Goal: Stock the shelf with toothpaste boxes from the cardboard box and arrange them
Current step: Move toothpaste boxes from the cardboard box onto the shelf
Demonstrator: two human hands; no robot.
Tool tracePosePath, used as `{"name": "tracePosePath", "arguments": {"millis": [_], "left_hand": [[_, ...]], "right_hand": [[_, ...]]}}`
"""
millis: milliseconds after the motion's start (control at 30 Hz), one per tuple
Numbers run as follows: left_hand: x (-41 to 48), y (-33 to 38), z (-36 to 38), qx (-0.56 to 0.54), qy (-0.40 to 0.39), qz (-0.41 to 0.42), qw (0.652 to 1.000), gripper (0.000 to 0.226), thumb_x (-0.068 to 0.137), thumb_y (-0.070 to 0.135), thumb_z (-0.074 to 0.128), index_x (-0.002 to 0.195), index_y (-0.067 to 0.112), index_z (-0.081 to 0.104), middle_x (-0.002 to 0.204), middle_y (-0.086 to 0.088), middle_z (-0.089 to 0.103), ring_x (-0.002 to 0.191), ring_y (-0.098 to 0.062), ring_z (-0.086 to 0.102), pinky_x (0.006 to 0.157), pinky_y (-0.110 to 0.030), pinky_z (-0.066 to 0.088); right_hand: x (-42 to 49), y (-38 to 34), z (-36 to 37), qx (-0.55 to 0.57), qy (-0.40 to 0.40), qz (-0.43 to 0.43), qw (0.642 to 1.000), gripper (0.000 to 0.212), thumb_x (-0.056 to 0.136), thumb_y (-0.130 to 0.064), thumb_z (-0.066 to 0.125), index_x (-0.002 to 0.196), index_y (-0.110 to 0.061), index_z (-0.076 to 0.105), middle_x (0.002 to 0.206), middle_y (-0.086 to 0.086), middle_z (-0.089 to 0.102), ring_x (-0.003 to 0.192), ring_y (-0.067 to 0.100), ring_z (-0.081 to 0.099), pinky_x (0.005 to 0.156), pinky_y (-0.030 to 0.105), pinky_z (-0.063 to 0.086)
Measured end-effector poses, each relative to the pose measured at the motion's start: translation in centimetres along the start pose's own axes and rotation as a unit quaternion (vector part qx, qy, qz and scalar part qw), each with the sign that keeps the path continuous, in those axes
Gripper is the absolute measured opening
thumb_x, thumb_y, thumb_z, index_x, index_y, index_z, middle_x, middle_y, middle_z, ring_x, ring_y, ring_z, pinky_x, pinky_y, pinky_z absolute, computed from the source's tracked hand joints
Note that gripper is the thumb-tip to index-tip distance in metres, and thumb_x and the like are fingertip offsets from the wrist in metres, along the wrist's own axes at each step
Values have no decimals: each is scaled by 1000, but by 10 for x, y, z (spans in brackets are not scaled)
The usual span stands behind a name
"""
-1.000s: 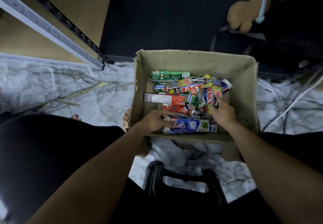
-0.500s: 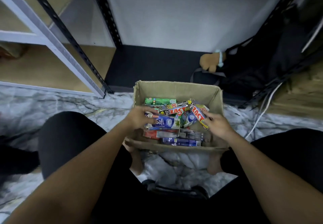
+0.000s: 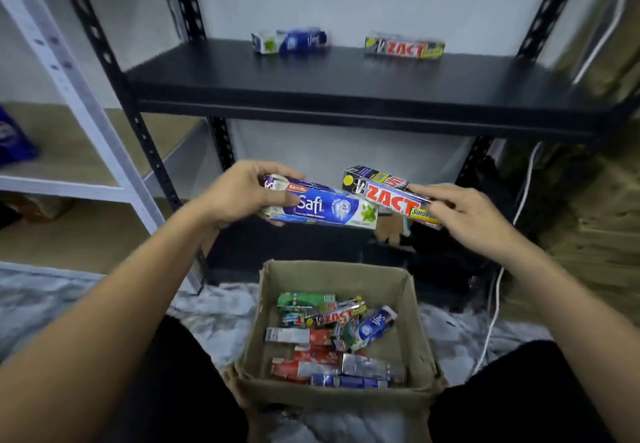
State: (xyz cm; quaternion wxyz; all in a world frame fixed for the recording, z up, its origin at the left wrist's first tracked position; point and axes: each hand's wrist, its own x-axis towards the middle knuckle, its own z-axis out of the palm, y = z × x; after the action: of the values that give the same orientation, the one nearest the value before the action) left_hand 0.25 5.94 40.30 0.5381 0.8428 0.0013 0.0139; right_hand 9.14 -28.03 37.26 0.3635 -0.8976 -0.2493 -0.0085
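The left hand [image 3: 239, 197] grips a blue Safi toothpaste box [image 3: 322, 205] above the cardboard box [image 3: 412, 335], which holds more boxes. The right hand [image 3: 474, 216] pinches a Zact box [image 3: 388, 197]. On the black shelf [image 3: 346, 79], two blurred boxes [image 3: 289, 41] [image 3: 405, 46], seemingly the same brands, lie near its back edge.

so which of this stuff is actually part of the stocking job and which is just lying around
Part of the job:
- Safi box in the left hand
- Zact box in the right hand
- cardboard box of toothpaste
- black shelf with a blue box and another Zact

Just lying about:
- white cable
- blue packet on the white rack
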Motion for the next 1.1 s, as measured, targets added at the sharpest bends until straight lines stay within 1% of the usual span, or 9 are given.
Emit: {"name": "tracePosePath", "arguments": {"millis": [133,233,300,467,600,867,933,1033,1100], "left_hand": [[8,54,-26,-16,15,53,998,37,79,10,79,114,18,72,97,-5,75,91,-15,73,61,-23,57],[20,84,-40,-36,35,79,996,36,80,8,78,114,16,72,98,-9,75,86,-16,73,62,-23,57],[31,98,-48,-44,46,91,994,36,79,7,78,113,16,72,97,-9,76,84,-16,73,62,-23,58],[58,122,-61,-31,73,106,991,33,82,5,76,113,12,71,101,-7,73,77,-11,73,57,-19,56],[85,123,-75,-24,111,109,988,27,82,8,76,108,16,73,99,-6,74,77,-12,73,59,-20,57],[136,107,-89,-62,242,137,958,28,85,11,76,112,15,71,96,-5,73,77,-10,73,56,-21,57],[154,91,-82,17,293,151,944,30,84,16,78,113,20,72,98,-2,74,80,-9,72,66,-25,59],[178,69,-66,212,319,141,913,38,80,26,80,117,27,72,103,1,74,88,-14,67,87,-21,49],[189,63,-55,234,302,121,916,44,80,32,79,123,30,68,108,-2,72,95,-19,64,90,-27,48]], "right_hand": [[23,-40,-50,53,49,-41,997,40,96,-14,52,123,-39,66,124,-17,63,112,-1,57,90,14,42],[42,-63,-78,72,79,-56,993,37,96,-17,52,119,-42,69,118,-22,66,104,-4,60,83,11,43],[60,-69,-90,69,99,-62,991,35,96,-21,53,118,-43,69,117,-18,67,96,5,62,79,19,45],[114,-54,-99,-14,129,-35,991,35,96,-27,52,127,-41,64,125,-1,63,107,17,59,87,31,44],[150,-28,-92,-114,120,-11,986,41,97,-24,53,137,-26,58,131,9,59,113,25,56,81,26,36],[206,5,-90,-169,132,53,975,52,91,-34,60,143,-35,49,120,19,55,107,37,56,88,36,46],[213,8,-91,-175,148,71,971,53,90,-39,60,142,-39,49,118,19,56,106,38,56,92,41,49],[219,11,-90,-182,182,91,962,54,88,-41,60,142,-40,49,115,22,54,107,42,54,95,44,49],[223,13,-89,-198,204,115,952,53,91,-40,57,143,-38,47,116,23,51,111,45,49,97,44,47]]}}
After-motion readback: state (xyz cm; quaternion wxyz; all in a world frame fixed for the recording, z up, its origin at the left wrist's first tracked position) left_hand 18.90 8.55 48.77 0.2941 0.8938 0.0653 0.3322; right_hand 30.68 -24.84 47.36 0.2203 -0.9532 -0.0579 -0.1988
